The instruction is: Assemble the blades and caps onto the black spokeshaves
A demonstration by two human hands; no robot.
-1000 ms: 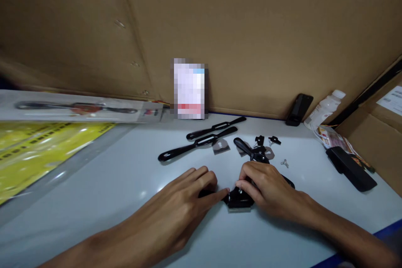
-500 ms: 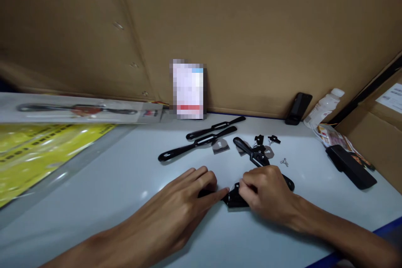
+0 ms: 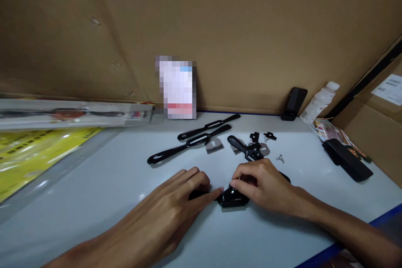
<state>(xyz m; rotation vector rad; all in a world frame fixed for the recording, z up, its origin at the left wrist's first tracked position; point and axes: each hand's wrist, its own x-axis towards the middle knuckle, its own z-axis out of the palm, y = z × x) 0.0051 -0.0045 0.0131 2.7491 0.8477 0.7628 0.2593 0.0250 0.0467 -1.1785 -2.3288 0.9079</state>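
Observation:
A black spokeshave point(image 3: 235, 200) lies on the table with its blade edge sticking out at the near side. My left hand point(image 3: 176, 201) is closed round its left handle, the thumb stretched toward the cap in its middle. Above that cap, the thumb and forefinger of my right hand point(image 3: 266, 188) pinch a small silvery thumbscrew point(image 3: 233, 191), mostly covered by the fingers. Just behind my right hand is another spokeshave point(image 3: 238, 144), partly hidden. Two bare spokeshave bodies point(image 3: 168, 155) lie farther back, near a flat steel blade point(image 3: 214, 145).
Small black caps point(image 3: 270, 136) with screws and a loose wing screw point(image 3: 280, 158) lie at centre right. Beyond are a phone point(image 3: 294, 104), a bottle point(image 3: 320, 102) and a black case point(image 3: 347, 160). Plastic-wrapped packaging point(image 3: 75, 115) fills the left. Cardboard point(image 3: 238, 42) walls the back.
The view has shifted slightly, moving things left in the picture. My right fingers have loosened from a tight curl into a pinch, showing more of the spokeshave's middle. The left hand keeps its hold.

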